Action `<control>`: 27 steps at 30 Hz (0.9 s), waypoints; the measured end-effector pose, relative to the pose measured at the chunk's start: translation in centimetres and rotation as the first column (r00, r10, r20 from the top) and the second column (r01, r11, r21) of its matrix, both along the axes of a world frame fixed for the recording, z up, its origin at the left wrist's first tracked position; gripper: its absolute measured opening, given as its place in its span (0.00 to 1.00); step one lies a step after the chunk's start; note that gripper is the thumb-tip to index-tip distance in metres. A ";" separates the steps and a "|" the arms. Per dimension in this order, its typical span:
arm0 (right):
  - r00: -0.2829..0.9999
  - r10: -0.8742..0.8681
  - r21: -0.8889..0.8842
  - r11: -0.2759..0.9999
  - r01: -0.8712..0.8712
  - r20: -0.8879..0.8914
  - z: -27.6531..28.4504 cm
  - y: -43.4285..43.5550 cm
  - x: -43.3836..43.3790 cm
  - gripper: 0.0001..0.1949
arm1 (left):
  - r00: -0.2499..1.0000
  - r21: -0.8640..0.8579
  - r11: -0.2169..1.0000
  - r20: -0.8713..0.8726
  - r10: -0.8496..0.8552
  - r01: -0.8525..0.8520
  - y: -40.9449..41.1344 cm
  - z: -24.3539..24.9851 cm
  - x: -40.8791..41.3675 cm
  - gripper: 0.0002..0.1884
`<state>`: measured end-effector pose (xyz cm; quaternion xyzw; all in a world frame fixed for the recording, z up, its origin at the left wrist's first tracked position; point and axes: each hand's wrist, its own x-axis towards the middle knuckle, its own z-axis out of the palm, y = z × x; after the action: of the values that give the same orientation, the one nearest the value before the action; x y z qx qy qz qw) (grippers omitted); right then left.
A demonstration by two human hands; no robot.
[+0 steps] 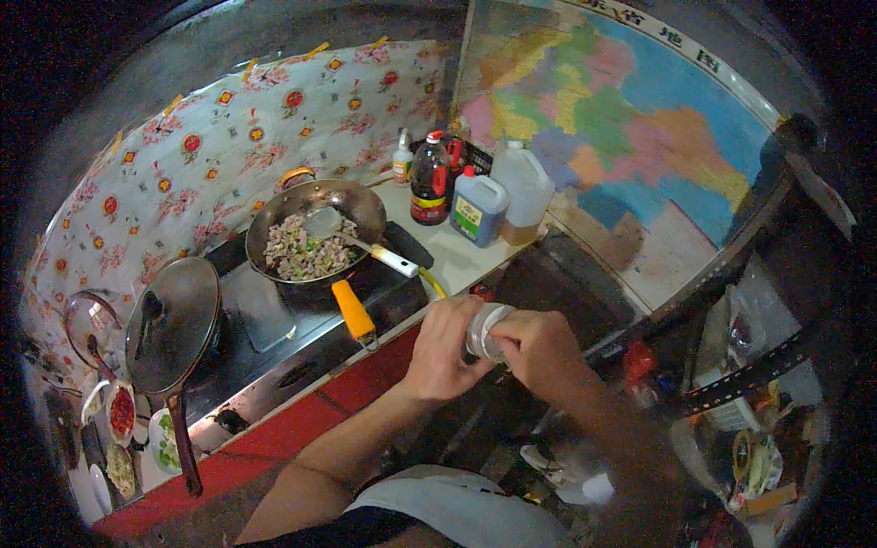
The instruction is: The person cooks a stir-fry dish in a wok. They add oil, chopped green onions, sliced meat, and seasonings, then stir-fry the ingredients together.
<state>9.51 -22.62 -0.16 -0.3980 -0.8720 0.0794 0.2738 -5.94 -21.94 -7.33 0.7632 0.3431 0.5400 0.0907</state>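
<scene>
Past the front edge of the counter, my left hand (447, 349) is closed around a small clear jar (482, 333). My right hand (541, 349) grips the jar's pale lid end from the other side. What the jar holds is too blurred to tell. Up and to the left, a wok (370, 202) with an orange handle (353, 308) sits on the stove. Chopped meat with green pieces (301, 253) lies in it, and a spatula with a white handle (397, 262) rests on the meat and over the wok's rim.
A glass-lidded pan (175, 329) stands left on the gas stove (264, 325). Bowls of chopped red food (122, 413) and green food (166, 442) are at far left. A dark sauce bottle (429, 181), a blue-grey jug (479, 209) and a larger jug (524, 188) stand behind the hands.
</scene>
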 end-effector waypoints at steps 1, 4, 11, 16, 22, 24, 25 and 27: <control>0.999 -0.015 -0.036 0.999 0.013 -0.045 0.5 0.2 -0.4 0.05 | 1.000 -0.005 1.000 0.009 -0.002 0.002 0.1 0.4 -0.6 0.35; 0.986 -0.054 -0.136 0.990 0.033 -0.157 1.7 0.7 -1.5 0.06 | 0.997 -0.056 0.998 0.072 0.018 -0.014 0.3 1.0 -2.3 0.34; 0.968 0.053 -0.151 0.984 -0.092 -0.243 2.8 2.8 -4.7 0.06 | 0.966 -0.095 0.972 0.126 0.225 -0.214 0.7 1.1 -6.3 0.31; 0.973 0.106 -0.062 0.991 -0.121 -0.204 2.0 3.9 -7.7 0.06 | 0.935 -0.112 0.939 0.113 0.336 -0.324 0.9 0.9 -8.7 0.29; 0.977 0.170 0.060 0.985 -0.164 -0.129 0.5 5.2 -9.8 0.07 | 0.907 -0.134 0.903 0.050 0.418 -0.409 1.3 0.1 -10.8 0.34; 0.975 0.180 0.071 0.983 -0.172 -0.131 0.4 5.4 -10.2 0.07 | 0.903 -0.126 0.900 0.055 0.427 -0.418 1.5 0.0 -11.2 0.34; 0.973 0.184 0.070 0.982 -0.176 -0.138 0.5 5.4 -10.4 0.07 | 0.903 -0.121 0.901 0.059 0.426 -0.417 1.6 -0.1 -11.3 0.34; 0.970 0.190 0.070 0.981 -0.182 -0.152 0.8 5.4 -10.6 0.07 | 0.904 -0.116 0.903 0.061 0.423 -0.414 1.8 -0.1 -11.5 0.34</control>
<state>-1.10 -17.25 0.65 -0.2992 -0.8828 0.1119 0.3444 -17.44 -20.13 -7.47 0.6426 0.5213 0.5610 0.0250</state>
